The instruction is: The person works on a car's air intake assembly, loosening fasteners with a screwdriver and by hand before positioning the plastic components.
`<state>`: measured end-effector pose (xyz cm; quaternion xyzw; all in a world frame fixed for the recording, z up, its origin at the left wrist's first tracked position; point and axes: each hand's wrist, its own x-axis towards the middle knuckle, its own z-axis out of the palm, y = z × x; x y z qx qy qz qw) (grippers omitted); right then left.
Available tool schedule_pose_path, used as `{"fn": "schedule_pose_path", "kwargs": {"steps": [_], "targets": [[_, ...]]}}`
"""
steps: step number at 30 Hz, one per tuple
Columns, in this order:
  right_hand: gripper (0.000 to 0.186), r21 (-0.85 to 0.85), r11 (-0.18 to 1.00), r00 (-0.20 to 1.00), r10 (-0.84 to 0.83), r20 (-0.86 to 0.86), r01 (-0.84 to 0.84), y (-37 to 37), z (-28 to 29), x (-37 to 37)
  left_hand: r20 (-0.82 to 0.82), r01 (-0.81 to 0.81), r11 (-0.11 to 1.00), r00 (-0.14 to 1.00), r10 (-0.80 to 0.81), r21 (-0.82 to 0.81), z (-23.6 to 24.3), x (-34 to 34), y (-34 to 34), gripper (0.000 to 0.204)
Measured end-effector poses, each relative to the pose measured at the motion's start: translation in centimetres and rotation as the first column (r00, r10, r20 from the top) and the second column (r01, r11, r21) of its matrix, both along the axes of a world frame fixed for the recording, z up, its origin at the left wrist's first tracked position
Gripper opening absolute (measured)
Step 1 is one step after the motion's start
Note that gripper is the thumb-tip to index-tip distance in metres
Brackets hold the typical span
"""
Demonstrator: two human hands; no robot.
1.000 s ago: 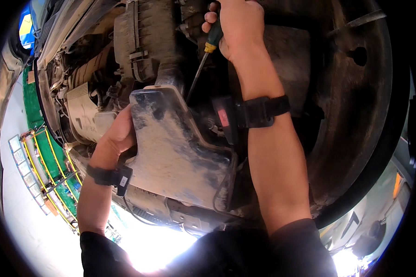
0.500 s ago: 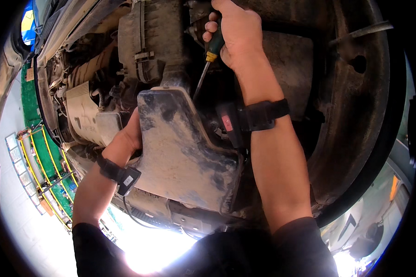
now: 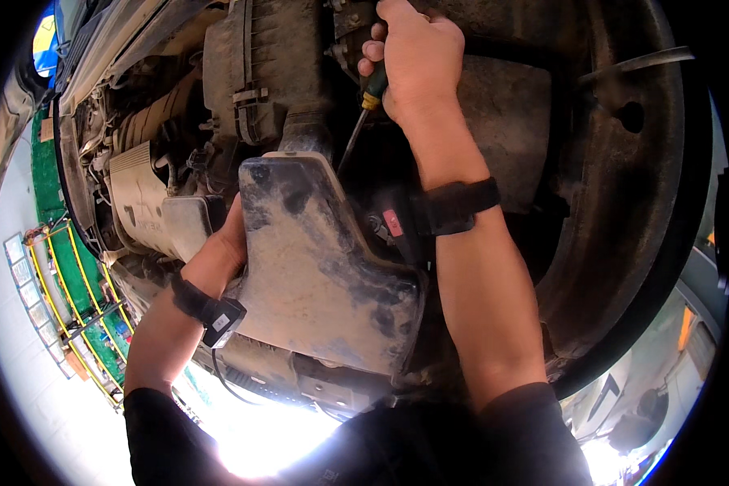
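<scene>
My right hand (image 3: 419, 57) is wrapped round the dark green and yellow handle of a screwdriver (image 3: 356, 128), high in the engine bay. The shaft slants down and left, and its tip ends beside the edge of a dusty black plastic air intake duct (image 3: 324, 259), where I cannot make out what it touches. At the duct's left side is my left hand (image 3: 233, 231); its fingers are hidden behind the plastic. Above the duct's neck sits a dirty air filter housing (image 3: 255, 81) with a metal clip.
Left lies a dusty engine cover (image 3: 142, 194) among hoses. The car's fender (image 3: 624, 202) curves along the right, with a metal rod (image 3: 640, 61) near it. Beyond the car stands a yellow-railed rack (image 3: 81, 300). Each wrist wears a strapped black device, and a thin cable hangs at the left one.
My right hand has turned slightly on the screwdriver, its knuckles shifting right and hiding more of the handle. The left hand stays against the duct.
</scene>
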<state>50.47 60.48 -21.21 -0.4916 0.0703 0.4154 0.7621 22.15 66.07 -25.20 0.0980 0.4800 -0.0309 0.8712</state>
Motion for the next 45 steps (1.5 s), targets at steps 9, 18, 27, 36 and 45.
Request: {"fn": "schedule_pose_path", "kwargs": {"steps": [9, 18, 27, 36, 45], "targets": [[0.020, 0.110, 0.994, 0.986, 0.001, 0.168, -0.020, 1.1, -3.7, -1.0, 0.052, 0.024, 0.999, 0.998, -0.025, 0.029, 0.6, 1.4, 0.0, 0.053], [0.021, 0.039, 0.997, 0.973, 0.054, 0.226, -0.064, 1.1, -3.3, -1.2, 0.073, 0.039, 0.999, 0.997, -0.041, 0.023, 0.0, 0.8, 0.3, 0.055], [0.023, -0.221, 0.956, 0.964, 0.225, 0.143, -0.191, 0.8, 0.2, -0.1, 0.078, 0.037, 0.999, 0.996, -0.039, 0.033, -0.5, 0.7, 0.3, 0.058], [0.056, -0.389, 0.918, 0.800, 0.293, 0.524, -0.081, 2.3, -1.6, -1.5, 0.059, 0.029, 0.999, 0.998, -0.028, -0.014, -0.8, 0.8, -0.1, 0.059], [0.046, -0.311, 0.916, 0.892, 0.346, 0.290, -0.254, 0.3, 1.2, -0.7, 0.030, 0.045, 0.999, 0.999, -0.046, 0.031, -0.4, 0.8, -0.6, 0.058]]}}
